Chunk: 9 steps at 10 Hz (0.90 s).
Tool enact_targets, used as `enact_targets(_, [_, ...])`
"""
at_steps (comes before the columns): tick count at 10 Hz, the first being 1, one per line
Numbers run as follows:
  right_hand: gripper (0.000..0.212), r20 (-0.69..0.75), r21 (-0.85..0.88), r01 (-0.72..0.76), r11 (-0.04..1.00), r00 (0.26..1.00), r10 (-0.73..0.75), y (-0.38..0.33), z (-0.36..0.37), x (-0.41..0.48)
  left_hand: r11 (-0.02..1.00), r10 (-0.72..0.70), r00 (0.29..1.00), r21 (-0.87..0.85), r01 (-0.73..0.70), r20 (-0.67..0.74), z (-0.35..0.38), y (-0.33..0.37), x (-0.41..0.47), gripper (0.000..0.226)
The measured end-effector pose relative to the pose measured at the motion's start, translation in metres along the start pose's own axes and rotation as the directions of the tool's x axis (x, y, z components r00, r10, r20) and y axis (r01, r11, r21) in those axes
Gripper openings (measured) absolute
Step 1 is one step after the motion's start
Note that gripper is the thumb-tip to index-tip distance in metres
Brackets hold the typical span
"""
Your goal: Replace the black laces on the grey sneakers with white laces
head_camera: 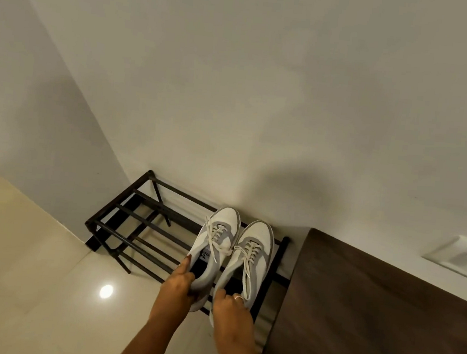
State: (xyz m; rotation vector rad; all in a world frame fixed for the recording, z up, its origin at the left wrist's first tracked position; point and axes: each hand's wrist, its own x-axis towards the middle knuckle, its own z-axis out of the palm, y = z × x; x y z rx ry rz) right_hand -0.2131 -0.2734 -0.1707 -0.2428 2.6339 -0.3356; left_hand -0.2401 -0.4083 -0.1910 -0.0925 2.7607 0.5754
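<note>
Two grey-and-white sneakers stand side by side on the top bars of a black metal shoe rack (125, 218), toes toward the wall. Both carry white laces, loosely tied. My left hand (181, 281) grips the heel of the left sneaker (214, 246), thumb at the collar. My right hand (228, 304), with a ring on one finger, grips the heel of the right sneaker (253, 253). No black laces are in view.
The rack stands in a corner against a pale wall (235, 91). A dark wooden surface (370, 318) is right beside the rack on the right. A white wall socket (464, 256) sits above it. Glossy beige floor tiles (32, 271) lie to the left.
</note>
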Motion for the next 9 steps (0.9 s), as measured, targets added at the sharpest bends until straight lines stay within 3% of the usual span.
enact_targets(3, [0.036, -0.017, 0.039, -0.054, 0.998, 0.998, 0.055, -0.004, 0.018, 0.011, 0.991, -0.125, 0.988, 0.054, 0.121, 0.085, 0.008, -0.002, 0.016, 0.047])
enact_targets(4, [0.040, -0.011, 0.067, -0.082, 0.994, 0.997, 0.082, -0.006, 0.015, 0.011, 0.991, -0.106, 0.992, 0.094, 0.099, 0.072, 0.005, -0.001, 0.013, 0.047])
enact_targets(6, [0.047, 0.024, -0.025, -0.090, 0.996, 0.996, 0.091, -0.008, -0.015, -0.012, 0.971, -0.146, 0.989, 0.194, 0.137, 0.029, -0.010, 0.019, -0.012, 0.083])
enact_targets(7, [0.036, -0.019, -0.040, -0.034, 0.999, 0.999, 0.033, -0.006, -0.042, -0.034, 0.969, -0.136, 0.991, 0.210, 0.131, 0.008, -0.022, 0.034, -0.032, 0.084])
enact_targets(9, [0.040, -0.093, -0.002, 0.011, 1.000, 0.996, -0.011, 0.007, -0.119, -0.094, 0.984, -0.078, 0.996, 0.156, 0.083, -0.038, -0.067, 0.099, -0.071, 0.080])
